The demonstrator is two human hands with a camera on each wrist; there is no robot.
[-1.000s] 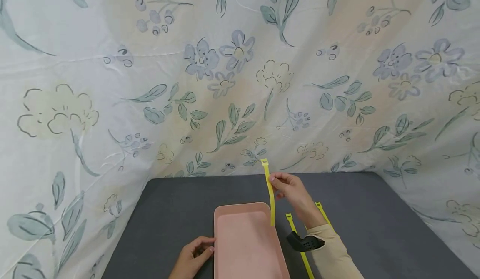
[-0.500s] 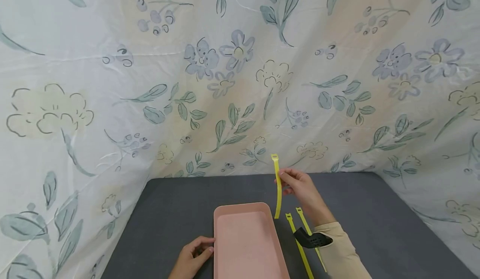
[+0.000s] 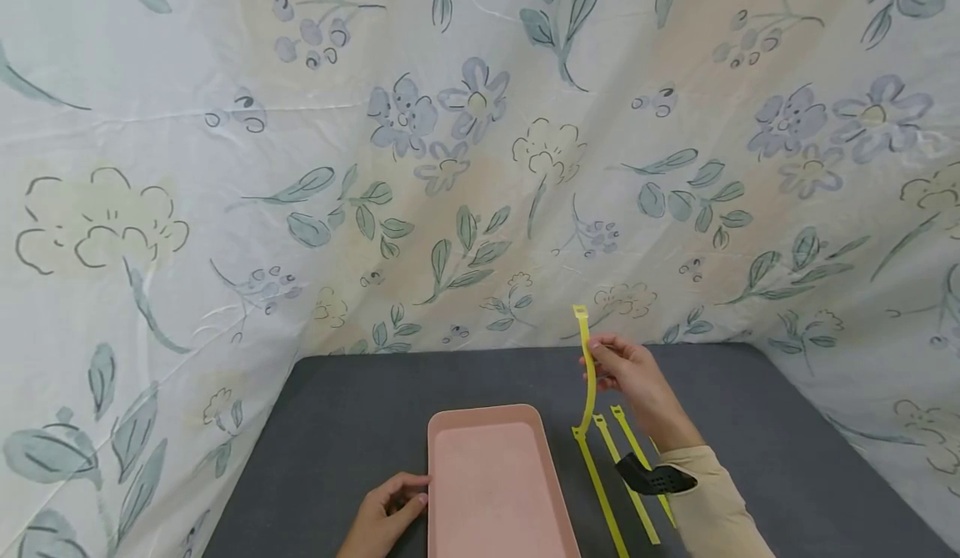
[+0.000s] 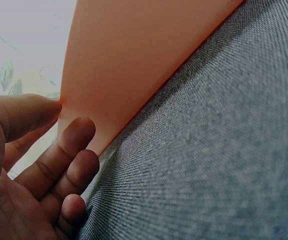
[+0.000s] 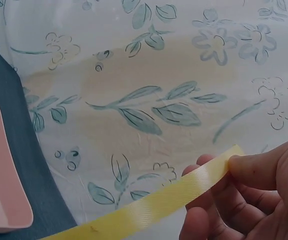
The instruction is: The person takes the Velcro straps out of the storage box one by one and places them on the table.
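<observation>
My right hand (image 3: 636,381) pinches a yellow cable tie (image 3: 589,379) with a slotted head, holding it upright above the table, right of the pink tray (image 3: 491,479). In the head view, its lower end overlaps the head of the leftmost of several yellow cable ties (image 3: 602,495) lying side by side; whether they touch I cannot tell. The right wrist view shows the tie's ridged strap (image 5: 159,205) between thumb and fingers. Fingertips of my left hand (image 3: 386,512) touch the tray's left side. In the left wrist view, the thumb meets the tray's edge and other fingers bend loosely beside its wall (image 4: 124,65).
A dark grey cloth (image 3: 337,433) covers the table. Behind and beside it hangs a floral curtain (image 3: 450,233). A black wrist device (image 3: 656,476) and a beige sleeve (image 3: 712,504) hide parts of the lying ties. The tray's near end is out of frame.
My right hand has moved right, away from the tray, carrying the cable tie with it. More of the ties on the table have come into sight. My left hand stays at the tray.
</observation>
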